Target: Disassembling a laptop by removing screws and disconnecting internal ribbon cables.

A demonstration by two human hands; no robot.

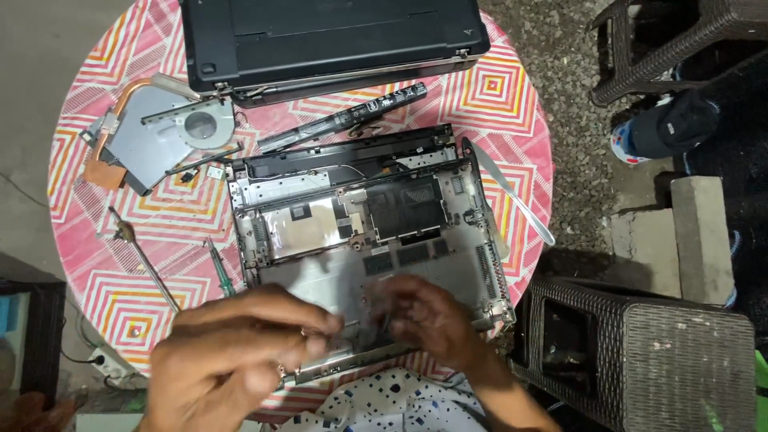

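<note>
The opened laptop base (360,232) lies at the worktop's (488,80) near edge. Both hands rest on its near rim: the left hand (240,348) with fingers (316,324) pinched narrow, the right hand (428,316) blurred, its grip unclear. A green screwdriver (220,270) lies just left.

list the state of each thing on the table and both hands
laptop base shell: opened up, insides bare, flat on the table
screen lid: detached, lying at the far edge
cooling fan with heat pipe: removed, lying left of the shell
long battery bar: out, lying between lid and shell
green screwdriver: lying loose
left hand: fingers pinched at the shell's near edge, blurred
right hand: resting on the shell, blurred
</note>
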